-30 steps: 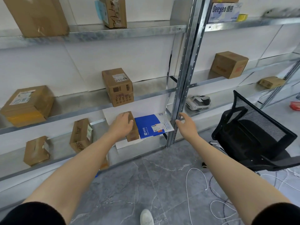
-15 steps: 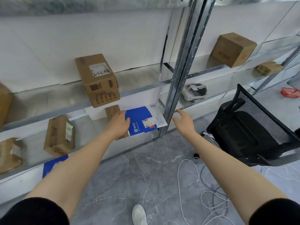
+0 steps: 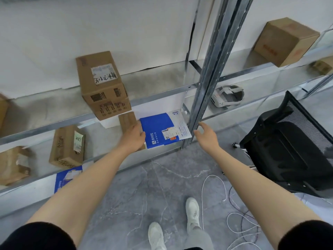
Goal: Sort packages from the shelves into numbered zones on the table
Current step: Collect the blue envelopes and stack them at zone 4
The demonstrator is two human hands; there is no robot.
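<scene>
From the head camera, you are looking down at a metal shelf [image 3: 102,141] low against the white wall. Your left hand [image 3: 134,137] lies on a small brown box [image 3: 126,120] that stands on this shelf, covering its near half. The thumb runs along the box's right edge, but the fingers are hidden behind the back of the hand, so you cannot tell whether they have closed round it.

Touching the box's right side lies a blue envelope [image 3: 158,130] with a white end and a printed label. Your right hand [image 3: 205,136] hangs in the air holding nothing, fingers loosely spread, just beside the steel post [image 3: 200,105] and near the envelope's white end.

On the shelf above stands a larger labelled box [image 3: 102,83], overhanging the front edge. Left of your arm on the low shelf are a taped box [image 3: 67,147] and, further left, a blurred one [image 3: 12,165]; below them lies a second blue envelope [image 3: 66,179].

Right of the post, a white headset [image 3: 227,95] rests on a shelf and another box [image 3: 286,40] sits higher up. A black mesh chair [image 3: 292,147] stands on the grey floor [image 3: 144,195], with white cables [image 3: 214,186] beside your shoes [image 3: 192,212].
</scene>
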